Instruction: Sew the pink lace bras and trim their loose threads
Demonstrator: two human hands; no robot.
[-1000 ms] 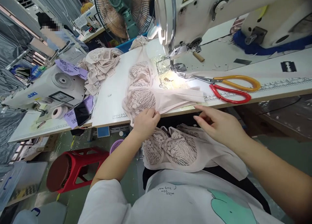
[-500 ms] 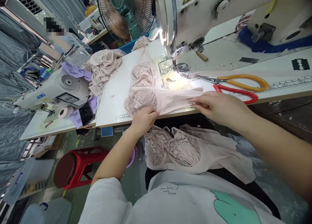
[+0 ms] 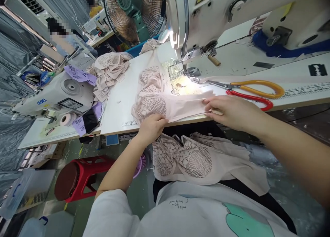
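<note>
While holding the lace garment (image 3: 165,104) flat on the front edge of the table (image 3: 118,103), just before the sewing machine (image 3: 206,17), pinches its cup in the left hand (image 3: 152,127), fingers shut on the cloth, and grips its plain band in the right hand (image 3: 232,111), fingertips closed on it, near the scissors (image 3: 255,91)

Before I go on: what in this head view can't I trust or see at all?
Head view only:
Needle area: washed out by the lamp's glare.
Left hand: fingertips curled into the lace garment, hidden by the hand's back.
Garment's band end: covered by the right hand.
Purple tags: print too small to read.
Sewing machine: top cut off by the upper edge.
</note>
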